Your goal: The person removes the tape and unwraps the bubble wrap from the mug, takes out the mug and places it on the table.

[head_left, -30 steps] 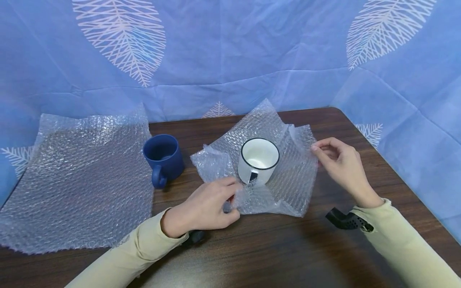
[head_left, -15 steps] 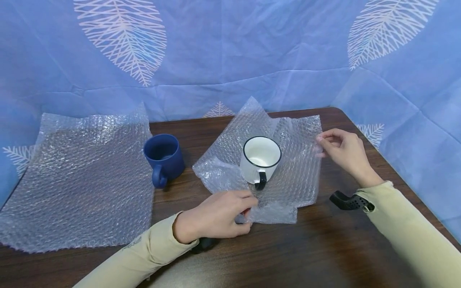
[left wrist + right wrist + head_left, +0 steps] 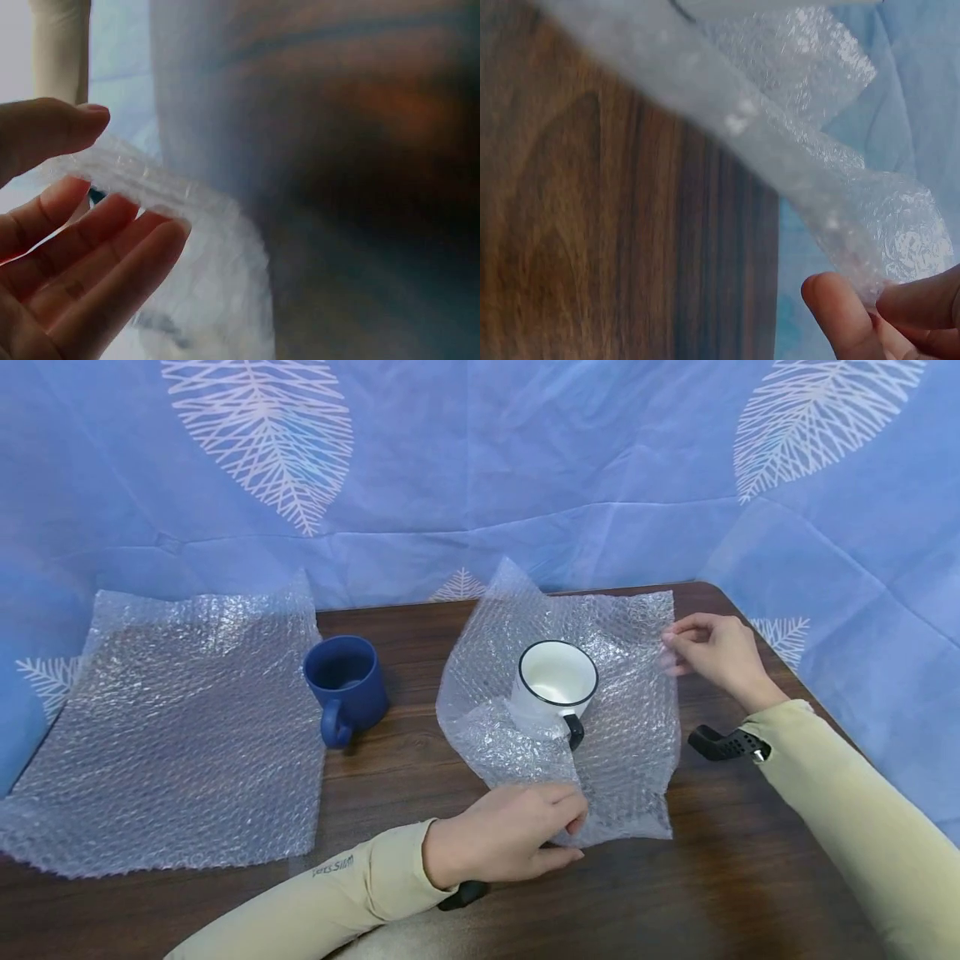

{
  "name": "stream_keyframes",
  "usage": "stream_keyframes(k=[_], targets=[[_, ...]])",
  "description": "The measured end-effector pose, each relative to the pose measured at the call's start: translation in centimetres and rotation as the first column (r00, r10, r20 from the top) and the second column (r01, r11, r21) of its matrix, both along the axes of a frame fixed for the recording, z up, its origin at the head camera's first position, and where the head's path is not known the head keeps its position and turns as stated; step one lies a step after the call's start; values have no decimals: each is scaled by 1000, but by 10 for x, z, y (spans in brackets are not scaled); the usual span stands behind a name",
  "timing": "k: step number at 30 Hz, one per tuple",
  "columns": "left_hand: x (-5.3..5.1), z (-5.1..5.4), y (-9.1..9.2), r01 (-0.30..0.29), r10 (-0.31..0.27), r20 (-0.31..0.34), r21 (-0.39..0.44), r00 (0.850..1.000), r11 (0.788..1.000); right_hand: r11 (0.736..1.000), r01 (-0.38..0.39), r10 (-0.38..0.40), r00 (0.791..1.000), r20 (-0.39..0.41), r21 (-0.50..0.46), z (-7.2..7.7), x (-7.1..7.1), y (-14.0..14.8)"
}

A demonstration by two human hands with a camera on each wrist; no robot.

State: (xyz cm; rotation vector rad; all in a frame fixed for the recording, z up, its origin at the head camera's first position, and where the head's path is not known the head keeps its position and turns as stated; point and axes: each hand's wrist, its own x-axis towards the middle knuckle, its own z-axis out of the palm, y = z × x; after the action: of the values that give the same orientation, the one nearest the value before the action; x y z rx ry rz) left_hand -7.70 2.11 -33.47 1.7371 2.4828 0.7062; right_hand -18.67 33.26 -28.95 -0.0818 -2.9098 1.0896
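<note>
A white enamel mug (image 3: 558, 675) with a dark rim and black handle stands upright on a sheet of bubble wrap (image 3: 637, 718). Part of the wrap lies folded against the mug's near left side. At the sheet's near edge, my left hand (image 3: 510, 831) holds the wrap between thumb and fingers; the left wrist view shows that edge between them (image 3: 142, 176). My right hand (image 3: 716, 652) pinches the sheet's right edge, also seen between thumb and finger in the right wrist view (image 3: 885, 319).
A blue mug (image 3: 347, 685) stands to the left, handle towards me. Beside it a second sheet of bubble wrap (image 3: 187, 735) lies flat on the dark wooden table (image 3: 405, 760). A blue leaf-patterned cloth (image 3: 540, 460) hangs behind and at the right.
My left hand has moved right and nearer, drawing the wrap's near edge along. My right hand has moved farther back, spreading the right side. The white mug has shifted right, its handle turning rightward.
</note>
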Motion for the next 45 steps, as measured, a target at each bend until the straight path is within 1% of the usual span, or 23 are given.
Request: stream_keyframes(k=[2, 6, 12, 15, 18, 22, 26, 32, 36, 38, 40, 41, 43, 45], targets=[[2, -2, 5, 9, -9, -11, 2, 1000, 1000, 1000, 4, -5, 1000, 15, 21, -1, -5, 2], [5, -3, 16, 6, -6, -35, 0, 999, 1000, 999, 16, -17, 1000, 22, 51, -4, -13, 5], [10, -5, 27, -43, 43, -100, -1, 994, 999, 998, 11, -13, 999, 36, 61, -6, -23, 7], [12, -6, 30, -54, 52, -115, -18, 992, 998, 998, 2, -5, 999, 43, 65, -8, -29, 8], [14, -6, 31, -43, 38, -106, -50, 994, 998, 999, -1, -2, 998, 65, 45, -9, -34, 9], [15, -5, 31, 0, -10, -95, -101, 995, 995, 999, 1, -4, 997, 82, 38, -12, -42, 12], [16, -5, 32, 33, -48, -111, -140, 993, 990, 999, 2, -5, 996, 84, 44, -14, -48, 12], [18, -5, 37, 49, -72, -129, -175, 989, 983, 998, 9, -15, 996, 92, 55, -13, -54, 9], [19, -4, 39, 47, -73, -114, -212, 991, 976, 997, 13, -20, 994, 106, 70, -10, -53, 4], [19, -3, 40, 52, -77, -99, -234, 992, 971, 995, 2, -12, 995, 98, 99, -6, -51, 0], [19, -3, 42, 57, -84, -98, -246, 992, 968, 990, -19, 9, 997, 73, 143, -2, -46, -6], [20, -3, 42, 57, -86, -110, -247, 990, 967, 986, -25, 16, 998, 54, 166, 0, -43, -9], [20, -3, 44, 57, -89, -120, -248, 989, 967, 976, -26, 26, 1000, 6, 218, 3, -35, -17], [20, -4, 44, 57, -89, -126, -242, 988, 969, 967, -14, 31, 998, -63, 253, 6, -26, -24]])
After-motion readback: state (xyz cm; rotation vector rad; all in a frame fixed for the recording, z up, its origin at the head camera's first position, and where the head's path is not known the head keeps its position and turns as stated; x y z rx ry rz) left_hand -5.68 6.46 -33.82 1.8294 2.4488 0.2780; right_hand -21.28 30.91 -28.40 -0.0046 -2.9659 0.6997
